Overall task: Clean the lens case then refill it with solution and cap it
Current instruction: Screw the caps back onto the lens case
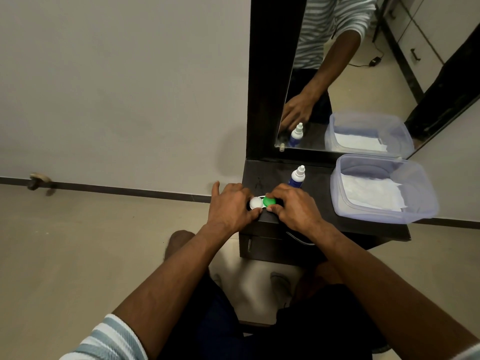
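A lens case (pixel 261 202) with one white cap (pixel 255 203) and one green cap (pixel 269 201) lies at the front left corner of a dark dresser top (pixel 270 172). My left hand (pixel 230 206) grips the white-capped end, thumb and fingers around it. My right hand (pixel 296 206) is closed around the green cap, its fingertips on both sides. A small solution bottle (pixel 297 177), blue with a white nozzle cap, stands upright just behind my right hand.
A clear plastic tub (pixel 420 201) holding white tissue sits on the right of the dresser top. A mirror (pixel 363 74) in a dark frame rises behind it. Drawers sit below the top. Beige floor and a bare wall lie to the left.
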